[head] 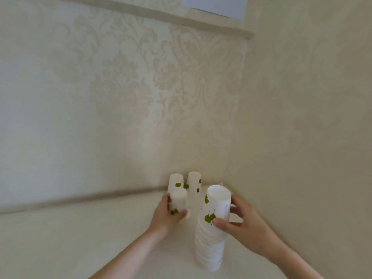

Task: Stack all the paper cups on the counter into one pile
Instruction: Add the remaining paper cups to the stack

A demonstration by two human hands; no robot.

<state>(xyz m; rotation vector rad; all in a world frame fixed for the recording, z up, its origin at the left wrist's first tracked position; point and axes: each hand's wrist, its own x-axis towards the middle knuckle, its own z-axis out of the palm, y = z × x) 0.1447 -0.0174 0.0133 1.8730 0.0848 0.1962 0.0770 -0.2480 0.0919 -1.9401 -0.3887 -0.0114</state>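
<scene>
pile: tall stack of nested white paper cups with green leaf prints (211, 238), all upside down, base on the pale cream counter (80, 238), front right of the corner. It leans slightly, top tilted toward the back.
top cup: uppermost inverted white paper cup on the pile (218, 204), flat bottom facing up, leaf prints on its side, small blue print down the right side. Seated over the cups below; how far down, cannot tell.
right hand: right hand (239, 220) wrapped round the top cup, thumb on the near side by the leaf print, fingers on the far right side. Closed on it.
left hand: left hand (167, 216) gripping a single inverted white paper cup with a green leaf near its rim (178, 204), left of the pile and apart from it. Thumb on the left side, fingers curled round the lower front. Cannot tell if its rim touches the counter; motion blur there.
loose cups: two more inverted white leaf-print paper cups at the back by the wall, one on the left (175, 182), one on the right (193, 183), standing side by side on the counter, just behind the held cup.
surroundings: cream damask-pattern wallpaper (141, 87) on both walls of the corner.
</scene>
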